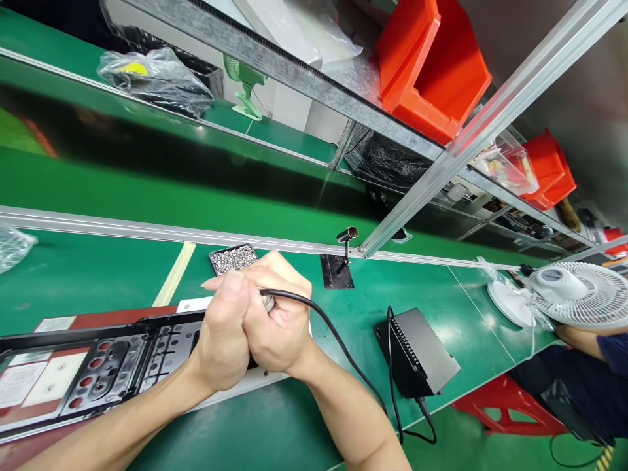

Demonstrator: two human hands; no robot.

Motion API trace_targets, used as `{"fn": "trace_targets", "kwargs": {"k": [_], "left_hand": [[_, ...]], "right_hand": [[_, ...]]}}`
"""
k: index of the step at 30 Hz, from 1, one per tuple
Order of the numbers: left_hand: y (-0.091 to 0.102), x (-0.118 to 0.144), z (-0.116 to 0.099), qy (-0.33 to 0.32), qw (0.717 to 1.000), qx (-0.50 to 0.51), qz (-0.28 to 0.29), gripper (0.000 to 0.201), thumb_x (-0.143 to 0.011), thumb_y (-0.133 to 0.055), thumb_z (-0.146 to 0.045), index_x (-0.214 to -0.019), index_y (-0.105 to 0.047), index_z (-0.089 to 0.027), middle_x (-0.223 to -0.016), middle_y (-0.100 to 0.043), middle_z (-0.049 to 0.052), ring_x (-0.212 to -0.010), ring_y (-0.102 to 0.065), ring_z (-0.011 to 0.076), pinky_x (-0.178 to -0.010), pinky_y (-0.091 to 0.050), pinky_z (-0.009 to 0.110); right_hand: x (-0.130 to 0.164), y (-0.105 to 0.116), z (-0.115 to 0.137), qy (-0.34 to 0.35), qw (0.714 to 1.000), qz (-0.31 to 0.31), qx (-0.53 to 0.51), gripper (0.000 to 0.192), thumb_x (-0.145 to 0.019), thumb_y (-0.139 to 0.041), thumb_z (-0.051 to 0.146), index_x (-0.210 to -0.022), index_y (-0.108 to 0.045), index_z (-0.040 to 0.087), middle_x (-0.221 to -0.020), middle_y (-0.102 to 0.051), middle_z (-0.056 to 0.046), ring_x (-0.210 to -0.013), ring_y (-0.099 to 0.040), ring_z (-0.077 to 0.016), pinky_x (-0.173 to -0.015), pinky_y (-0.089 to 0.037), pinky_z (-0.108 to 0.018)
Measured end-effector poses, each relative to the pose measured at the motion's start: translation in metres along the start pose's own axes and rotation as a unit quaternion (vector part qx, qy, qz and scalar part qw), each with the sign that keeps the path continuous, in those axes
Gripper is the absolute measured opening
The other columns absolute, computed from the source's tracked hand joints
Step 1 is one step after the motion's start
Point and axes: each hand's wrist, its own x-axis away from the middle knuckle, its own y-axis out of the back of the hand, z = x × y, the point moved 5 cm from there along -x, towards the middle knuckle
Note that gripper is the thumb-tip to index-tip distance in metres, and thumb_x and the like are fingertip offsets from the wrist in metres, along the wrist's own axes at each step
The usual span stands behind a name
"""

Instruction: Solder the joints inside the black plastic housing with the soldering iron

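My right hand [282,320] is closed around a corded tool whose black cable [338,340] runs off to the right. My left hand [223,333] is pressed against the right hand, fingers wrapped beside it, steadying it. Both hands hover over a long black panel [98,366] with red dots and cut-outs, lying on a red-and-white fixture on the green bench. The tool's tip is hidden under my hands. A small black tray of tiny screws [234,258] sits just behind my hands.
A black box power unit [417,353] with cables sits to the right. A small black stand [338,265] is at the rail. A white fan [574,294] and another person's arm [579,340] are far right. Red bins [432,65] sit overhead, plastic bags at left.
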Motion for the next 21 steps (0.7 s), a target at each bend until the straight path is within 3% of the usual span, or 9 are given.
{"fn": "trace_targets", "kwargs": {"k": [7,13,17,21], "left_hand": [[0.0,-0.001,-0.002,-0.012,1.0,0.007,0.009,0.081,-0.123,-0.048,-0.082,-0.078,-0.087,-0.027,-0.089,-0.084,0.014,-0.102,-0.084,0.041,-0.09,-0.078,0.056],[0.005,0.004,0.01,0.031,0.999,-0.001,-0.017,0.084,-0.117,-0.051,-0.092,-0.068,-0.071,-0.028,-0.083,-0.079,0.012,-0.092,-0.081,0.0379,-0.077,-0.075,0.053],[0.008,0.006,0.014,0.052,0.998,0.005,-0.035,0.085,-0.116,-0.051,-0.093,-0.069,-0.077,-0.027,-0.082,-0.079,0.012,-0.092,-0.081,0.0388,-0.079,-0.074,0.054],[0.001,0.001,0.003,0.011,1.0,0.007,0.002,0.085,-0.119,-0.051,-0.087,-0.068,-0.082,-0.027,-0.085,-0.082,0.014,-0.094,-0.082,0.0402,-0.086,-0.075,0.055]], "right_hand": [[0.004,-0.004,-0.007,-0.025,0.999,0.033,0.026,0.031,-0.125,-0.069,0.035,-0.111,-0.096,0.031,-0.103,-0.09,-0.005,-0.098,-0.084,-0.023,-0.093,-0.08,-0.039],[0.003,-0.003,-0.004,-0.014,0.999,0.026,0.023,0.027,-0.125,-0.073,0.037,-0.11,-0.095,0.029,-0.101,-0.09,-0.005,-0.096,-0.084,-0.0222,-0.093,-0.078,-0.038],[0.002,-0.003,-0.004,-0.037,0.998,0.03,0.034,0.03,-0.123,-0.073,0.038,-0.103,-0.093,0.031,-0.1,-0.09,-0.004,-0.095,-0.084,-0.0216,-0.09,-0.079,-0.037],[0.001,-0.001,-0.002,-0.023,1.0,0.012,0.016,0.03,-0.123,-0.073,0.039,-0.102,-0.093,0.03,-0.098,-0.089,-0.004,-0.093,-0.084,-0.0214,-0.088,-0.078,-0.037]]}}
